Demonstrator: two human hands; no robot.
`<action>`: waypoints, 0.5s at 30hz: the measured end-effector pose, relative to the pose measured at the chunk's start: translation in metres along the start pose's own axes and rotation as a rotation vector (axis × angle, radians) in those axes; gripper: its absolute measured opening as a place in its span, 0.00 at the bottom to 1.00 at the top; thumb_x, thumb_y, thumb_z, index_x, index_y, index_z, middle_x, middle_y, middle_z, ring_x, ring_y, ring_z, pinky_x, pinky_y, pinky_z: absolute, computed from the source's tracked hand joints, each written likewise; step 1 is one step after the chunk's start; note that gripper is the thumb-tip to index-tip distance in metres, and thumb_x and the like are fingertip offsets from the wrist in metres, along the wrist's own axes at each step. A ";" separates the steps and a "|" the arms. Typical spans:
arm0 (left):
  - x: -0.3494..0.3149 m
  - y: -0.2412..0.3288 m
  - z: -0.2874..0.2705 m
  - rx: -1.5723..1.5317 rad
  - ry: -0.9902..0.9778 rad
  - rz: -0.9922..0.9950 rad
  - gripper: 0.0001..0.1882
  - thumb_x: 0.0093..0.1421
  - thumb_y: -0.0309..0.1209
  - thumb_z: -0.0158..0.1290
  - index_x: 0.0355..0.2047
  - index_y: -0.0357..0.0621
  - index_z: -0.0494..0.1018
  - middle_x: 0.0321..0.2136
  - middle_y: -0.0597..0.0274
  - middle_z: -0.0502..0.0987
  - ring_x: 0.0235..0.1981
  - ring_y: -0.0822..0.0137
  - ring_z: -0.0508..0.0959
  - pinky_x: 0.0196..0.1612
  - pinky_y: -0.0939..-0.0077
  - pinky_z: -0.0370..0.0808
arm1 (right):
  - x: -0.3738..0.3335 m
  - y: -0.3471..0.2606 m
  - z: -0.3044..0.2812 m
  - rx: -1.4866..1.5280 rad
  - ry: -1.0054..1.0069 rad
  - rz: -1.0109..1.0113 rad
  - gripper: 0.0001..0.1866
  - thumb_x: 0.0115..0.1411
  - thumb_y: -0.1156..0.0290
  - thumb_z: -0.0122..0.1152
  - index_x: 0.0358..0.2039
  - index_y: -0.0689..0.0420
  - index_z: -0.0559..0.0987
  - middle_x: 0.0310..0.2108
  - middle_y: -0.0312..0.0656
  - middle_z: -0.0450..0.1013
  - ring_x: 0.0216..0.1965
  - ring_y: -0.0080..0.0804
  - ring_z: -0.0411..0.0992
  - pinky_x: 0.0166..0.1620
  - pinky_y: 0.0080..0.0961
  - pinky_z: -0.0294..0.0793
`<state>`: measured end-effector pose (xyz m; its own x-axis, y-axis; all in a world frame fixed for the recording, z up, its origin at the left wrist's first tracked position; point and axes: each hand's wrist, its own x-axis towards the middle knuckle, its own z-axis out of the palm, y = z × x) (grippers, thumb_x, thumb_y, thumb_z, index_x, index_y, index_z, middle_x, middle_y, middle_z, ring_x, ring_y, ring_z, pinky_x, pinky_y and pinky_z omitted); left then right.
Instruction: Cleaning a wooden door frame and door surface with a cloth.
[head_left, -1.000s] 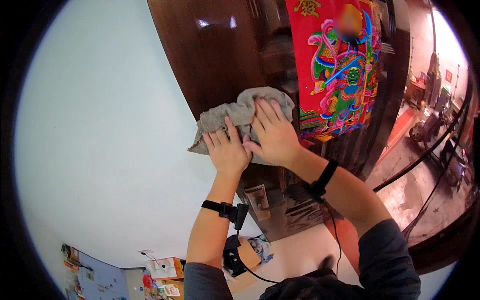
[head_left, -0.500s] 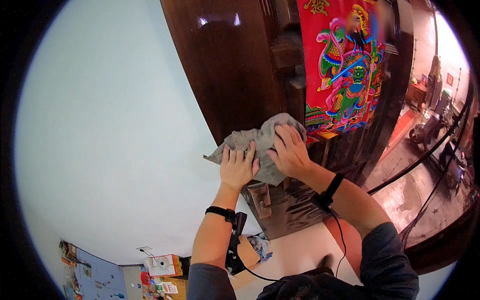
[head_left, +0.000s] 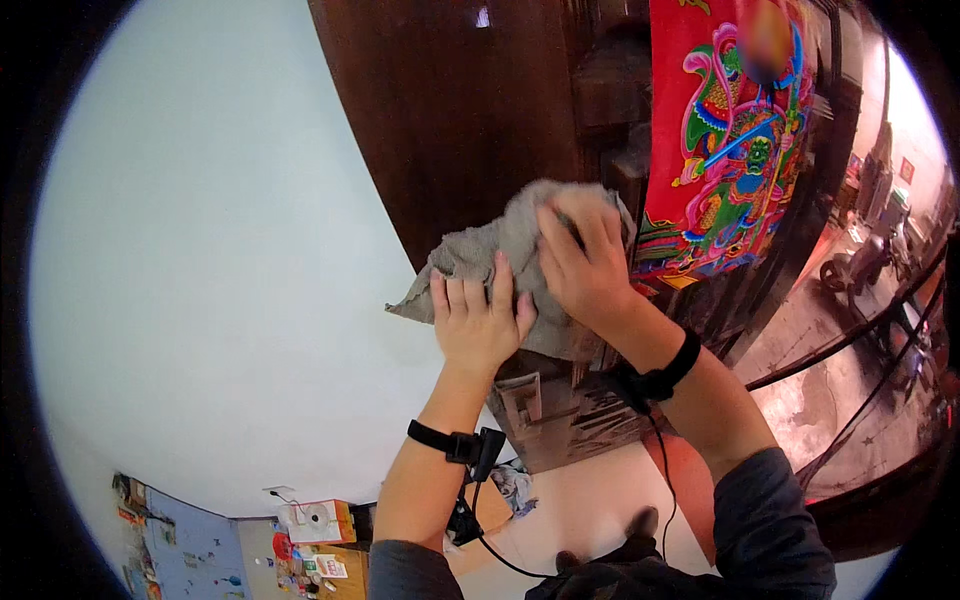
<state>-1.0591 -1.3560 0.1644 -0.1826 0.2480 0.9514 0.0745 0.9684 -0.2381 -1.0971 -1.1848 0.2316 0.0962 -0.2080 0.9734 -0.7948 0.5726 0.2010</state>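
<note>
A grey cloth (head_left: 500,235) lies bunched against a dark brown door (head_left: 460,120), its pointed left corner reaching over the edge of the pale wall. My left hand (head_left: 477,325) rests on the lower left part of the cloth, fingers spread and pressing it flat. My right hand (head_left: 590,265) is higher and to the right, its bent fingers gripping the cloth and slightly blurred. Just right of that hand hangs a red poster (head_left: 730,150) with a colourful armoured figure. Below the cloth, part of the door's carved panelling (head_left: 575,410) shows.
A pale wall (head_left: 210,250) fills the left side. At lower left are a white and orange box (head_left: 325,520) and a wooden table (head_left: 345,575) with small items. Crumpled fabric (head_left: 515,490) lies below my left wrist. To the right, a motorbike (head_left: 860,270) stands beyond the door.
My right hand has moved up with its part of the cloth, which spreads higher on the door. My left hand stays at the cloth's lower left. The view has shifted slightly.
</note>
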 end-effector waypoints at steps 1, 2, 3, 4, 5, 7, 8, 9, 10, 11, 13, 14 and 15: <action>-0.001 -0.002 0.002 -0.007 0.002 0.001 0.33 0.56 0.46 0.58 0.60 0.46 0.74 0.42 0.49 0.69 0.48 0.45 0.70 0.63 0.38 0.67 | -0.016 0.003 -0.001 -0.030 -0.035 -0.030 0.22 0.47 0.79 0.67 0.46 0.65 0.81 0.52 0.48 0.72 0.53 0.49 0.71 0.54 0.40 0.73; -0.002 -0.003 0.004 -0.013 -0.005 0.046 0.34 0.58 0.47 0.56 0.61 0.42 0.71 0.42 0.46 0.68 0.49 0.43 0.69 0.63 0.35 0.65 | -0.038 0.007 -0.002 -0.006 -0.016 -0.051 0.21 0.46 0.79 0.66 0.44 0.66 0.82 0.51 0.50 0.72 0.51 0.51 0.72 0.54 0.39 0.75; -0.006 -0.007 0.002 -0.001 -0.023 0.088 0.35 0.60 0.48 0.55 0.62 0.39 0.69 0.42 0.44 0.66 0.50 0.40 0.67 0.63 0.32 0.63 | -0.052 0.003 0.001 0.007 -0.017 -0.050 0.21 0.46 0.79 0.66 0.44 0.66 0.82 0.51 0.50 0.72 0.51 0.51 0.72 0.54 0.39 0.75; -0.006 -0.007 0.002 -0.005 -0.019 0.086 0.35 0.60 0.48 0.55 0.62 0.39 0.69 0.42 0.44 0.66 0.50 0.40 0.67 0.63 0.32 0.63 | -0.059 0.001 -0.003 0.047 -0.054 -0.025 0.21 0.46 0.79 0.65 0.44 0.66 0.82 0.51 0.51 0.72 0.51 0.52 0.72 0.54 0.40 0.76; -0.005 -0.005 0.003 -0.025 -0.004 0.107 0.35 0.59 0.47 0.55 0.62 0.39 0.69 0.43 0.44 0.67 0.50 0.40 0.67 0.63 0.32 0.63 | -0.064 0.002 -0.006 0.086 -0.091 0.000 0.21 0.46 0.80 0.65 0.44 0.67 0.81 0.51 0.52 0.72 0.51 0.53 0.72 0.53 0.40 0.76; -0.004 -0.006 0.004 -0.049 0.015 0.141 0.35 0.58 0.46 0.55 0.62 0.39 0.69 0.43 0.44 0.67 0.50 0.41 0.68 0.64 0.31 0.63 | -0.052 0.003 -0.013 0.119 -0.119 0.031 0.21 0.47 0.80 0.65 0.45 0.67 0.81 0.51 0.52 0.72 0.51 0.54 0.72 0.55 0.42 0.75; -0.004 -0.005 0.005 -0.060 0.018 0.126 0.35 0.58 0.45 0.55 0.63 0.39 0.69 0.43 0.44 0.67 0.50 0.40 0.68 0.64 0.31 0.63 | -0.042 0.010 -0.013 0.120 -0.117 0.036 0.21 0.47 0.81 0.64 0.45 0.67 0.81 0.50 0.52 0.72 0.51 0.54 0.72 0.56 0.42 0.74; -0.006 -0.010 0.002 -0.054 0.016 0.112 0.35 0.57 0.43 0.55 0.63 0.39 0.69 0.43 0.43 0.67 0.51 0.40 0.68 0.64 0.30 0.63 | -0.028 0.013 -0.009 0.137 -0.110 0.040 0.21 0.48 0.82 0.63 0.46 0.67 0.80 0.49 0.52 0.72 0.51 0.53 0.72 0.56 0.42 0.73; -0.008 -0.013 0.003 -0.047 0.020 0.114 0.35 0.57 0.43 0.55 0.63 0.39 0.69 0.43 0.43 0.67 0.51 0.40 0.68 0.64 0.30 0.63 | 0.002 0.011 -0.014 0.142 -0.042 0.045 0.21 0.49 0.80 0.62 0.47 0.67 0.79 0.48 0.52 0.72 0.50 0.53 0.72 0.56 0.41 0.72; -0.010 -0.012 0.003 -0.031 -0.018 0.090 0.35 0.57 0.42 0.55 0.63 0.38 0.69 0.44 0.43 0.67 0.51 0.39 0.68 0.64 0.30 0.63 | 0.017 0.014 -0.009 0.148 -0.018 -0.039 0.21 0.51 0.77 0.61 0.48 0.68 0.79 0.48 0.53 0.72 0.49 0.54 0.72 0.55 0.40 0.73; -0.010 -0.006 0.005 -0.033 -0.050 0.067 0.35 0.56 0.42 0.55 0.63 0.38 0.68 0.45 0.43 0.67 0.51 0.39 0.68 0.64 0.29 0.63 | 0.009 0.008 -0.008 0.102 -0.107 -0.085 0.20 0.52 0.75 0.60 0.46 0.69 0.78 0.48 0.54 0.73 0.49 0.53 0.73 0.55 0.41 0.74; -0.010 -0.007 0.006 -0.100 0.014 0.073 0.35 0.57 0.42 0.55 0.62 0.37 0.68 0.45 0.42 0.67 0.51 0.38 0.68 0.63 0.29 0.64 | -0.005 0.004 -0.011 0.092 -0.106 -0.087 0.20 0.52 0.75 0.60 0.46 0.69 0.78 0.48 0.54 0.73 0.49 0.53 0.73 0.55 0.41 0.74; -0.010 -0.008 0.006 -0.164 0.075 0.080 0.35 0.57 0.43 0.56 0.62 0.35 0.68 0.45 0.41 0.67 0.51 0.37 0.68 0.63 0.29 0.64 | -0.026 -0.002 -0.014 0.097 -0.178 -0.103 0.20 0.52 0.75 0.60 0.46 0.69 0.78 0.48 0.54 0.73 0.48 0.52 0.73 0.55 0.41 0.74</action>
<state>-1.0640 -1.3664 0.1562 -0.0961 0.3152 0.9442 0.2457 0.9267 -0.2844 -1.0897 -1.1695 0.2078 0.0792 -0.4032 0.9117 -0.8410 0.4640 0.2783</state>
